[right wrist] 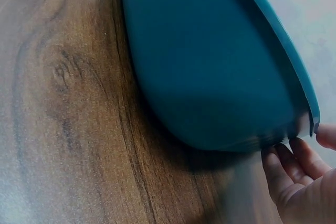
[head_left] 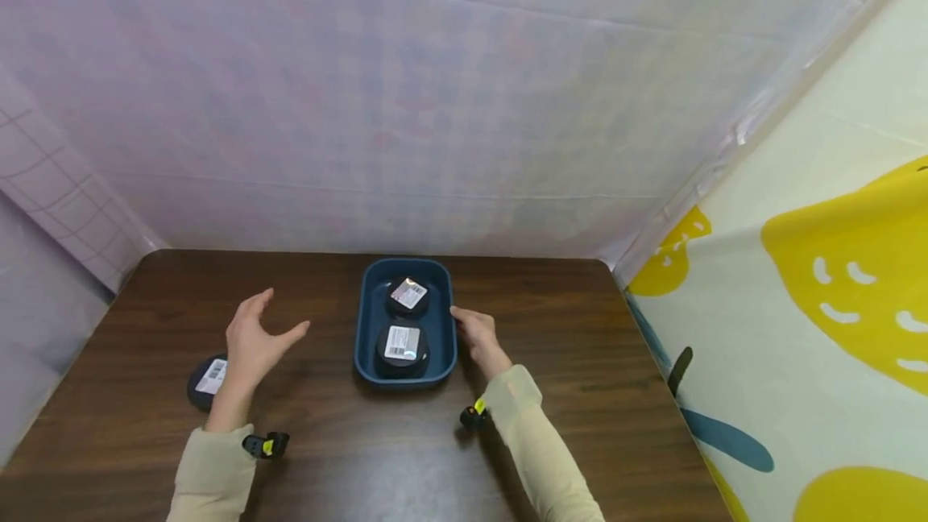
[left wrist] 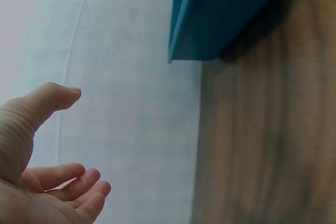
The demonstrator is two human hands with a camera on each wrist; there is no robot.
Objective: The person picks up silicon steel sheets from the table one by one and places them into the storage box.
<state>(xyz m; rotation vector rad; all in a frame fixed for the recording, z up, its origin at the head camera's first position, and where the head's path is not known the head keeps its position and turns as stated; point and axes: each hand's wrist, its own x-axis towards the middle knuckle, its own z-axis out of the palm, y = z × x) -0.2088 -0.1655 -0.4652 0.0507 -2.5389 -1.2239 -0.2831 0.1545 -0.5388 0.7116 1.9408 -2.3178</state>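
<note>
A blue rectangular tray [head_left: 368, 373] with rounded corners stands on the wooden table. Inside it are two round black containers, the far one [head_left: 395, 306] and the near one [head_left: 391, 363], each bearing a white barcode label. My right hand [head_left: 478, 335] grips the tray's right rim, thumb at the edge and fingers below it in the right wrist view. My left hand [head_left: 252, 345] is raised left of the tray, thumb and fingers spread apart with nothing between them. A third round black container [head_left: 200, 399] with a white label lies on the table, partly hidden behind the left hand and wrist.
The dark wooden table [head_left: 580, 345] ends at the back against a pale curtain [head_left: 406, 103]. On the right hangs a white cloth with a yellow lemon print [head_left: 855, 240]. A wrist camera [head_left: 267, 445] is strapped to my left sleeve, another [head_left: 473, 416] to my right.
</note>
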